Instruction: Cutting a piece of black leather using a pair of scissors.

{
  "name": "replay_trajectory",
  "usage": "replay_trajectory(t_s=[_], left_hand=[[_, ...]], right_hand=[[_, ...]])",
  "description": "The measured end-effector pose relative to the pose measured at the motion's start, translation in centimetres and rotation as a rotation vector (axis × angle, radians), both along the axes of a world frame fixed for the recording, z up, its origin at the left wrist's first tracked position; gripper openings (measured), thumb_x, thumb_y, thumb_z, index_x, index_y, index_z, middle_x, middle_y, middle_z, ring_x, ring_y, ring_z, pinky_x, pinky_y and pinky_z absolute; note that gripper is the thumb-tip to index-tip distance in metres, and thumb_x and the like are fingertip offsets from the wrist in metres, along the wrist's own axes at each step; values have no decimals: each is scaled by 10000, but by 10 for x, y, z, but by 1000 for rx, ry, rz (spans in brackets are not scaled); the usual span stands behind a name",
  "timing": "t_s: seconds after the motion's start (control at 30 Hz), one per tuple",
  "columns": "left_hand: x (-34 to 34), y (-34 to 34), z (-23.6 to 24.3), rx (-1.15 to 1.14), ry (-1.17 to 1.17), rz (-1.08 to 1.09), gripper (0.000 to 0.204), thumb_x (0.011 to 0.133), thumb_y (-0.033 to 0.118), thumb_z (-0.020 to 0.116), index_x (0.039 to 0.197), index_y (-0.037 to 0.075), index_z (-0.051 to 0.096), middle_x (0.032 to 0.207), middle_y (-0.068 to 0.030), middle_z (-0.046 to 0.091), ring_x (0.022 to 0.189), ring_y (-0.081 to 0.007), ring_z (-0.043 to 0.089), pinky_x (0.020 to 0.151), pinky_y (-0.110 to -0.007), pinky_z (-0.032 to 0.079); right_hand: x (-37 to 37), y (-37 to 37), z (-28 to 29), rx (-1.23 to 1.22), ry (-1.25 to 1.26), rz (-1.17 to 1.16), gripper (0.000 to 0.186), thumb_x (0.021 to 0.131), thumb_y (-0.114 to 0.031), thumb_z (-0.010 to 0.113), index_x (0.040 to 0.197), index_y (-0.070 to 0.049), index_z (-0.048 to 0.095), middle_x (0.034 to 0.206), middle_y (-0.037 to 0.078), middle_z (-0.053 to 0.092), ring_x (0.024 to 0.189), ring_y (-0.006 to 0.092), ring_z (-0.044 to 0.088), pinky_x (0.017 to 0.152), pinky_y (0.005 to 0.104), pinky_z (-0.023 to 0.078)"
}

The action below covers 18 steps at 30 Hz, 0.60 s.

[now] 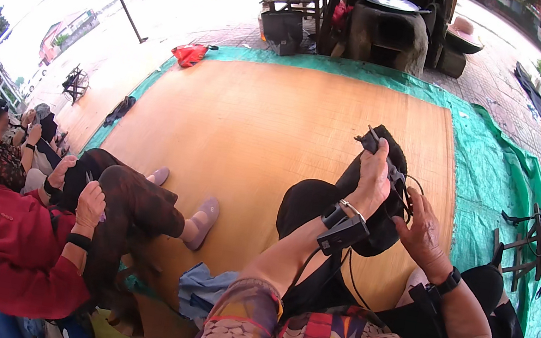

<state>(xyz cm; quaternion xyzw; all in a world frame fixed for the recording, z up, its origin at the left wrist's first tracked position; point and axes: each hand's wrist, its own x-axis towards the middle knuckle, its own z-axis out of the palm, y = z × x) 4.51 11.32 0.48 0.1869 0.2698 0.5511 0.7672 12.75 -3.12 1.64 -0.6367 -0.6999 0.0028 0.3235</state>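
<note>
My left hand point(373, 175) is raised over my lap, its fingers closed round a black cloth item point(394, 145) with a fuzzy surface. A thin grey stick-like piece point(373, 134) pokes out by its fingertips; its kind is unclear. Beside it, my right hand point(422, 229) has its thumb and fingers apart, the fingertips close to a thin black loop point(417, 182) at the edge of the dark item. Whether they touch the loop cannot be made out. Black devices are strapped to both wrists, and a cable point(355, 283) hangs from the left one.
A tan mat point(258, 117) lies over a green tarp point(487, 198). Left of me sits a person in a red top point(22, 242), with others beyond. A folding stool point(526, 247) stands at right, a clay stove point(387, 38) with a lidded pot at the back, and a red bag point(189, 55) at far left.
</note>
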Motion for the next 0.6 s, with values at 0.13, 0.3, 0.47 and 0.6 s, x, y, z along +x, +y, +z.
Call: replay_trajectory(t_s=[0.13,0.3,0.47,0.6], left_hand=[[1,-3,1,-36,17,-37,170,888,235,599,954,115,498,846,-1,537,741,-142,543,639,-312,477],[1,-13,-4,88,-120,-230,175,847,197,653,940,117,527,829,-9,571,731,-157,577,624,-326,503],[-13,-15,21,291,0,-460,183,789,47,687,924,69,566,844,-17,600,732,-147,591,636,-291,497],[-21,-8,23,242,-85,-541,205,896,155,568,1043,13,573,970,-93,636,898,-227,622,828,-371,508]], right_hand=[[1,3,1,-117,18,-31,691,705,-106,688,1296,-26,338,1102,219,554,968,372,560,798,411,459],[8,-6,5,-149,27,-121,581,726,-148,667,1227,-38,392,868,179,625,745,356,614,638,422,476],[15,-3,42,-327,292,-181,471,735,-166,635,1145,-55,431,609,127,583,592,329,581,555,410,415],[36,-12,50,-233,464,-129,488,744,-118,624,1193,-60,440,576,78,526,520,199,516,522,334,386]])
